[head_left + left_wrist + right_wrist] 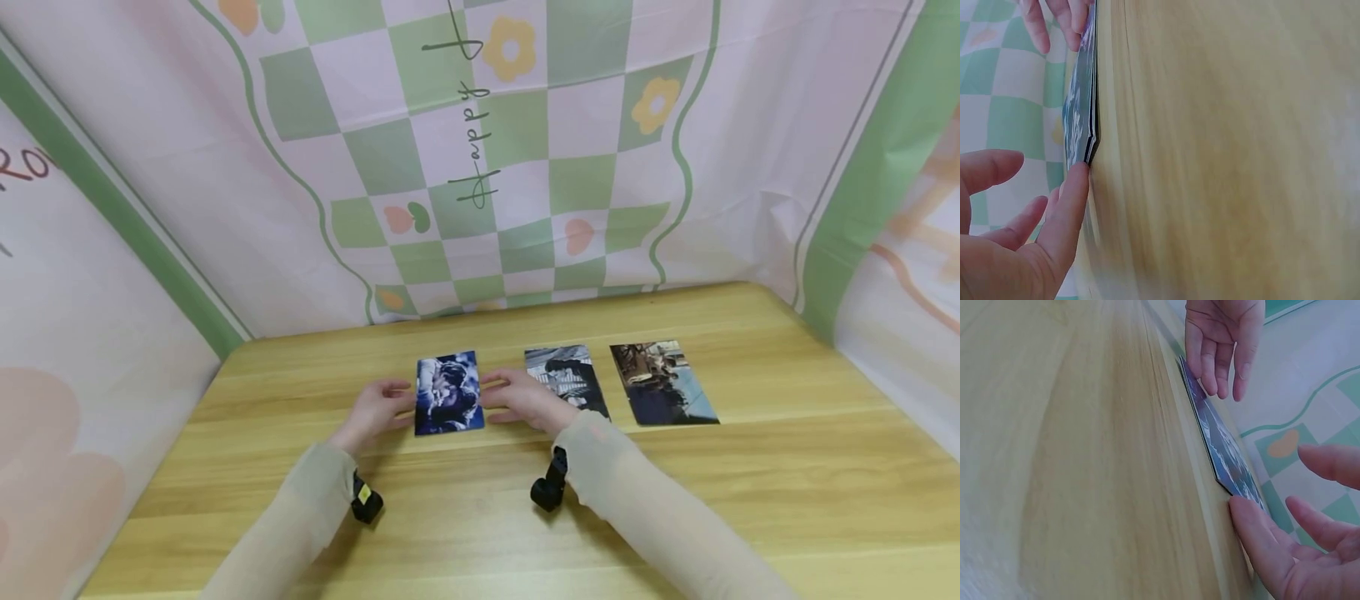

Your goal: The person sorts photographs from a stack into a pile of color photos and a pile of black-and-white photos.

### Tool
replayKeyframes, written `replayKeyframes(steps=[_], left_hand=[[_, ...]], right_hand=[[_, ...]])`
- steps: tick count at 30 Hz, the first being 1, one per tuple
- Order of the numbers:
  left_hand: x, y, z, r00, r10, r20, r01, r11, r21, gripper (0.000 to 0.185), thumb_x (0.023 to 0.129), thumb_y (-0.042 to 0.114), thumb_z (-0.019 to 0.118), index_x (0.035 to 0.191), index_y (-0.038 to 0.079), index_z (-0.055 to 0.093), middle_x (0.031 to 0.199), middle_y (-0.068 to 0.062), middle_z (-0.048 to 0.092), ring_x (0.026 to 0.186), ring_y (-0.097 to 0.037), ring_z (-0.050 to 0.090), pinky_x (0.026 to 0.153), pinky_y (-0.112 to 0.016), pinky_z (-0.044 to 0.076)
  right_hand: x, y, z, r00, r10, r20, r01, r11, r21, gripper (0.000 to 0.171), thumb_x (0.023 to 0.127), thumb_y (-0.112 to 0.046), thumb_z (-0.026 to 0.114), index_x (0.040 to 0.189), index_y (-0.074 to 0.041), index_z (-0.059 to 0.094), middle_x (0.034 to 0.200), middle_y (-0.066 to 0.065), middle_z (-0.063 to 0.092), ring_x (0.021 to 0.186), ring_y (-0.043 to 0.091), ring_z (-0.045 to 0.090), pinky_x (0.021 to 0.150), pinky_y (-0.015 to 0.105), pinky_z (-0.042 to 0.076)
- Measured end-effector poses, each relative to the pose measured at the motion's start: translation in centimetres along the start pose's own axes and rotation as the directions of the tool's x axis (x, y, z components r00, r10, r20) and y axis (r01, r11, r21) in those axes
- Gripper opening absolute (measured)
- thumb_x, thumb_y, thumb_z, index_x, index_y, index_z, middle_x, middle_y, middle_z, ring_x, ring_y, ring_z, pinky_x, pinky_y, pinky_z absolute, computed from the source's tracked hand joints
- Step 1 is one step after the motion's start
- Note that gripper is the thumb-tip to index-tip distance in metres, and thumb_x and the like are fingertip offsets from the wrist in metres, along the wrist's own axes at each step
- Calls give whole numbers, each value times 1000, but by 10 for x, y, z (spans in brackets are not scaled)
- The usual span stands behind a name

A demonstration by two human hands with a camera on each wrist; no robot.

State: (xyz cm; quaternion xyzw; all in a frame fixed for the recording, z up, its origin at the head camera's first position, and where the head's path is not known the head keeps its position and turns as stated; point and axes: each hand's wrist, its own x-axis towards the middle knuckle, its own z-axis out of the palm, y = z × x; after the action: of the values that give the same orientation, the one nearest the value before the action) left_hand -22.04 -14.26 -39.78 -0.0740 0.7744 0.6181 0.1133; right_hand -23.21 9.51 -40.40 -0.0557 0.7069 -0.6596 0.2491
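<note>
A small stack of photo cards (450, 393), its top one a blue-toned picture, lies flat on the wooden table between the two hands. Its layered edge (1092, 125) shows in the left wrist view. My left hand (375, 410) is at the stack's left side, with extended fingers and a fingertip right at the edge. From the opposite side my right hand (528, 398) reaches in, fingertips at the right edge and thumb raised. Both wrist views show the thumbs apart from the cards. The right hand and forearm partly cover a black-and-white photo card (572, 368).
Farther right lies a photo card (663, 383) with a brown and blue picture. The wooden table (480, 533) reaches back to a checked fabric backdrop (517, 167), and more printed fabric hangs at both sides. Black wrist cameras (550, 487) are strapped under the sleeves.
</note>
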Motion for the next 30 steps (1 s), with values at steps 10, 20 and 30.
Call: replayKeyframes(steps=[10,20,30], left_hand=[[1,1,2,1000,-18,-11,18,1000,-24,39,92,-2,53,129,-14,44,113,-22,50,95,-24,58,91,-41,55],[1,-1,-1,1000,-5,-3,5,1000,9,40,92,-2,53,129,-14,44,118,-25,50,105,-30,58,91,-41,54],[1,-1,-5,1000,-21,-18,21,999,32,40,92,0,54,129,-11,46,119,-25,53,102,-25,59,91,-38,55]], right_hand=[[-1,0,2,1000,2,-17,-2,1000,11,48,91,1,55,136,9,38,133,29,46,120,40,51,96,44,51],[1,-1,6,999,0,-40,1,1000,24,43,93,-2,53,133,8,41,133,27,46,121,38,51,99,43,49],[6,-1,13,997,14,-79,-5,994,108,50,93,1,51,139,9,33,129,30,50,120,38,52,100,42,48]])
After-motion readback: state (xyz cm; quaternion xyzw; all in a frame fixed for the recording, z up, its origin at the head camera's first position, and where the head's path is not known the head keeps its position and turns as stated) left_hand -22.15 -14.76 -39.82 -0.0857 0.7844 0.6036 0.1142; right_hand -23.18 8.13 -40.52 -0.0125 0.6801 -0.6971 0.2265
